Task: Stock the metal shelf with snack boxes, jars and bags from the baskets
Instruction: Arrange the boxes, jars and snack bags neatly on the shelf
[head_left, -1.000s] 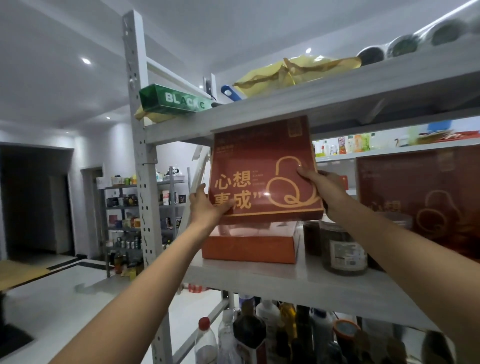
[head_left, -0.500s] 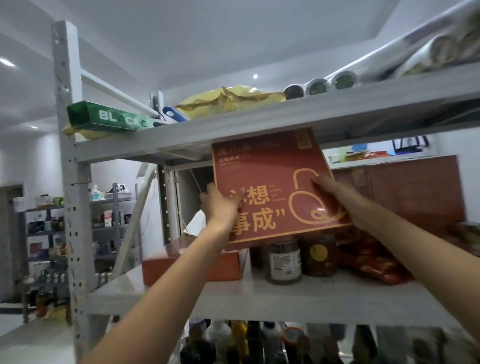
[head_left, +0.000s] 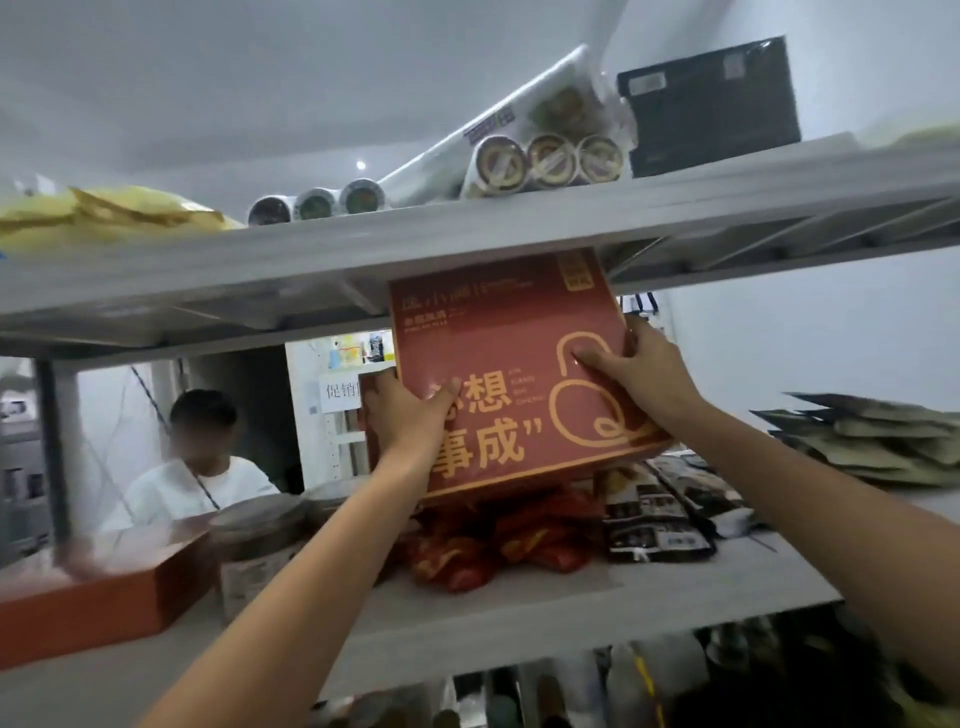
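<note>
I hold a flat red box (head_left: 511, 332) with orange Chinese lettering upright and slightly tilted, between the two boards of the grey metal shelf (head_left: 545, 613). My left hand (head_left: 408, 415) grips its left edge, thumb across the front. My right hand (head_left: 636, 371) grips its right edge, fingers on the front face. The box hangs above red snack bags (head_left: 498, 551) lying on the middle board, and its top corner reaches the underside of the upper board (head_left: 467, 244).
On the middle board lie an orange box (head_left: 98, 603), lidded jars (head_left: 254, 545), dark snack bags (head_left: 660, 514) and a stack of green bags (head_left: 883, 436). The upper board carries rolled tubes (head_left: 545, 161), a black box (head_left: 711, 104) and yellow bags (head_left: 104, 213). A person in white (head_left: 197, 478) is behind the shelf.
The view has swung right and up. Both hands have carried the red box rightward along the shelf, from above the orange box to above the red snack bags.
</note>
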